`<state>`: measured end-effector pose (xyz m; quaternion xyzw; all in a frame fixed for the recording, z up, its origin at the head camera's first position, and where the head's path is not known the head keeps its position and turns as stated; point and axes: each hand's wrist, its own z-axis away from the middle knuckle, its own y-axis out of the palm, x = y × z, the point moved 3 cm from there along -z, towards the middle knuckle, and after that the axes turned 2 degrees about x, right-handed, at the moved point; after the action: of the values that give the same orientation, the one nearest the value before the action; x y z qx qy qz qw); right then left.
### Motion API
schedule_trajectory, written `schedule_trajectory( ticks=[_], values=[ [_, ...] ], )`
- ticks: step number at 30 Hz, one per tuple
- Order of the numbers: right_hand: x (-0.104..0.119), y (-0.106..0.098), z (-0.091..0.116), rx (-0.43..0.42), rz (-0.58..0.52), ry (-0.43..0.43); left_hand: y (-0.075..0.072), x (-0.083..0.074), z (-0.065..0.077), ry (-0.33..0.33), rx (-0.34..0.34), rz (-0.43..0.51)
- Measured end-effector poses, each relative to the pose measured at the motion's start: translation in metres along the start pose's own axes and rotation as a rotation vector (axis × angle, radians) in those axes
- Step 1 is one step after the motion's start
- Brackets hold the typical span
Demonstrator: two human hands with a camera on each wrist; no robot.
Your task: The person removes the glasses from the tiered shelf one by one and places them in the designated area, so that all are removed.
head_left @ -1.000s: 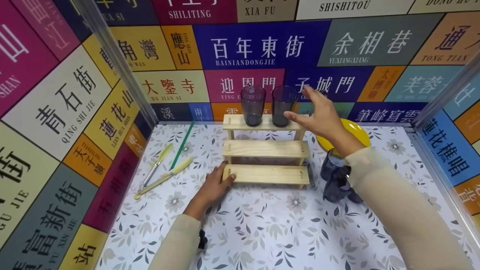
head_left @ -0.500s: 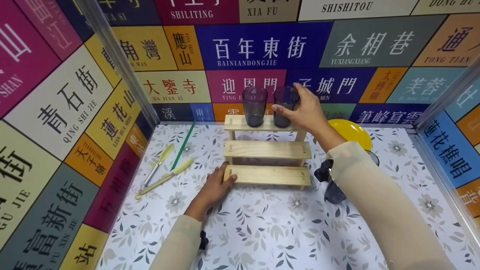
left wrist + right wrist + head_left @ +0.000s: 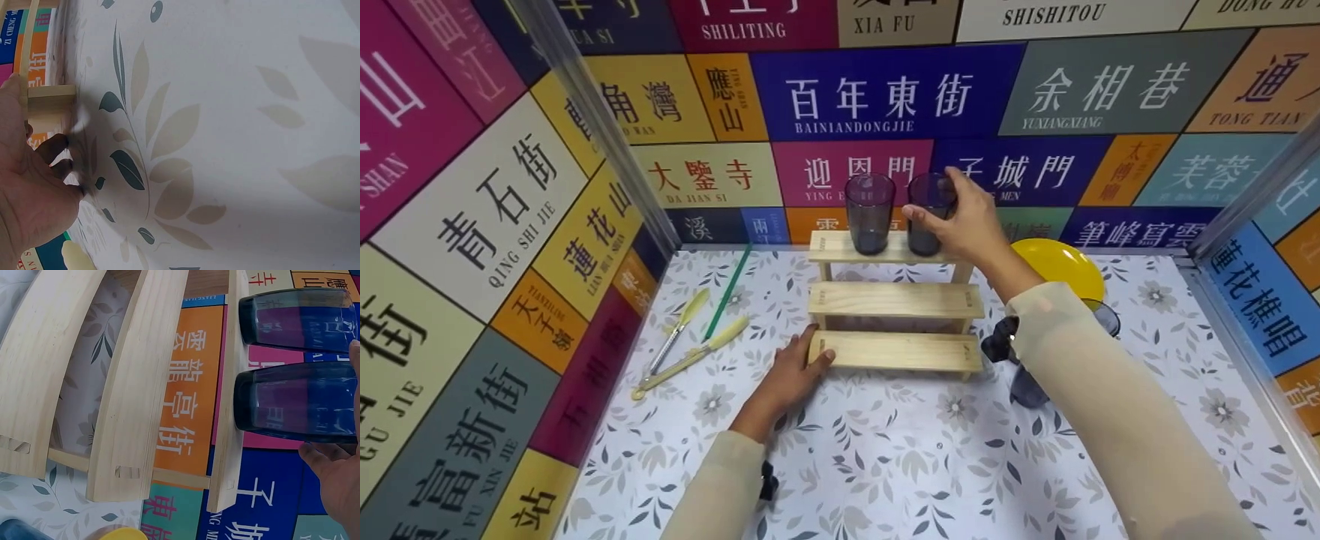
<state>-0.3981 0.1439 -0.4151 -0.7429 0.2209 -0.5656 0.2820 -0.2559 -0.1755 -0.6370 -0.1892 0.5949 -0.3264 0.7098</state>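
A three-step wooden stand is on the flowered tablecloth. Two dark tinted glasses stand upright on its top step, a left glass and a right glass. My right hand holds the right glass, thumb in front and fingers round its far side. In the right wrist view, this glass has its base on the top board, beside the other glass. My left hand grips the left end of the lowest step, thumb on top; the left wrist view shows its fingers curled under the end.
A yellow plate lies at the back right. More dark glasses, one near the plate and one lower, are partly hidden by the right sleeve. Yellow-tipped tongs and a green stick lie left. Printed walls enclose the table.
My right hand has moved left from beside the right glass and closed round it. The left hand stays on the lowest step. Both glasses on the top step look unmoved.
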Motion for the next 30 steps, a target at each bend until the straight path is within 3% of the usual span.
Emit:
schedule_trajectory(
  ticks=[13, 18, 25, 30],
  values=[
    [-0.0017, 0.0023, 0.0, -0.036, -0.006, 0.033, 0.0011, 0.0005, 0.0001, -0.047, 0.013, 0.025],
    [-0.0025, 0.0018, 0.0011, -0.074, 0.004, 0.024, 0.0016, 0.0, 0.0001, -0.037, 0.013, 0.021],
    [-0.001, 0.0001, 0.0028, -0.105, 0.026, 0.032, 0.0016, 0.0, -0.0034, 0.03, 0.002, 0.0],
    [-0.0026, -0.0007, 0.0051, -0.135, 0.022, -0.001, 0.0013, 0.0001, -0.0019, 0.011, 0.001, 0.013]
  ],
)
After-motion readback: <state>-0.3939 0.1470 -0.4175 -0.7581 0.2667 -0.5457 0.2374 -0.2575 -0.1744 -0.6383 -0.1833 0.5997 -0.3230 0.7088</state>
